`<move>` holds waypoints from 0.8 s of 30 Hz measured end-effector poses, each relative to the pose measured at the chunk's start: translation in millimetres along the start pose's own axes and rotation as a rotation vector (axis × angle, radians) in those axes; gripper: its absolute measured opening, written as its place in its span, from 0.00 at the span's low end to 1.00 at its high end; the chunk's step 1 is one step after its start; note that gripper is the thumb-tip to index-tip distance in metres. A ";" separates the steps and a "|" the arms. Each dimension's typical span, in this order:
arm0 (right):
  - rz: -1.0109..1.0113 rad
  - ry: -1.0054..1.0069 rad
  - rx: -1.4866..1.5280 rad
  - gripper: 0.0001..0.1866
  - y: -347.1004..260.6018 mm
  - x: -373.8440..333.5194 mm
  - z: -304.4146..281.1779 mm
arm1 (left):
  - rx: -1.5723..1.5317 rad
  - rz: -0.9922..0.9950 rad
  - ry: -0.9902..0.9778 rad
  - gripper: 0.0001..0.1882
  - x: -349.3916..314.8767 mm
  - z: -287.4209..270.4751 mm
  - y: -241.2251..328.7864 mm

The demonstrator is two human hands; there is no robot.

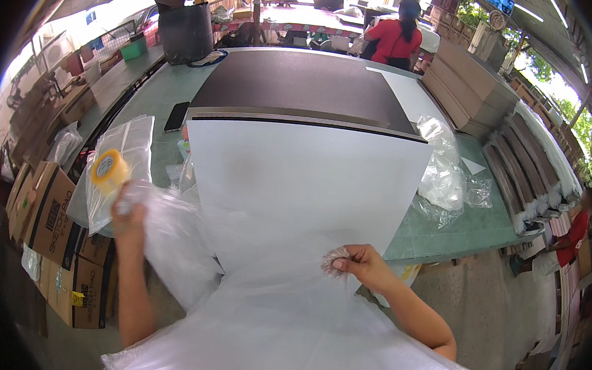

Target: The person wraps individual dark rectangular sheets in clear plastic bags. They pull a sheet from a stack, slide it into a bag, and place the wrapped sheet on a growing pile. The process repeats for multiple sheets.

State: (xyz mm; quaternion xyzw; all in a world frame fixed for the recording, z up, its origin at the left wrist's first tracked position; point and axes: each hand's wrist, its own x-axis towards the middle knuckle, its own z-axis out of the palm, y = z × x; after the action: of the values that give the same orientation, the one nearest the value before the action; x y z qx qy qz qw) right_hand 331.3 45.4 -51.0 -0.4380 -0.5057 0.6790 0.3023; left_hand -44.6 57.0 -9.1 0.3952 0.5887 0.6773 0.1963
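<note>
A large sheet of clear plastic (261, 318) spreads across the bottom of the view, loose and wrinkled. My right hand (365, 267) is closed on a bunched edge of it, in front of the white board. On the left, my left hand (129, 212) is raised and smeared by motion, its fingers gathered around another part of the film. Between the hands, a large white board (303, 179) leans from the table edge, its lower end hidden under the plastic. Behind it lies a stack of dark boards (295, 83).
A yellow tape roll (109, 171) rests on a flat plastic bag (136, 138) at the left. Beyond it is a black phone (177, 117). Crumpled plastic (443, 167) and padded panels (521, 165) are on the right; cartons (50, 211) stand lower left. A person in red (396, 38) is at the back.
</note>
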 end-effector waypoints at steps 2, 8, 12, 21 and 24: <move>0.023 -0.045 0.207 0.06 4.4 0.8 -0.1 | -0.087 0.250 -0.099 0.19 15.4 -23.6 -0.1; 0.073 -0.191 0.326 0.14 -17.9 9.4 36.4 | -0.156 -0.255 -1.348 0.11 -43.4 40.4 29.4; 0.103 -0.131 0.396 0.16 4.1 18.9 53.9 | 0.217 0.143 -1.389 0.15 -99.8 83.6 17.3; 0.023 0.014 0.314 0.17 -1.4 6.8 12.6 | 0.627 0.069 -0.541 0.13 16.1 -4.9 2.1; 0.018 -0.080 0.304 0.16 -4.4 16.7 28.4 | 0.285 0.422 -1.189 0.20 -30.7 36.6 10.9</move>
State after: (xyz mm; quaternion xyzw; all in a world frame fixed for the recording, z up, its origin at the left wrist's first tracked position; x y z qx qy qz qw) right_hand 298.3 49.0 -48.7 -0.3642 -0.4047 0.7673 0.3387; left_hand 4.3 55.5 -8.2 0.8323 0.3732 0.2822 0.2972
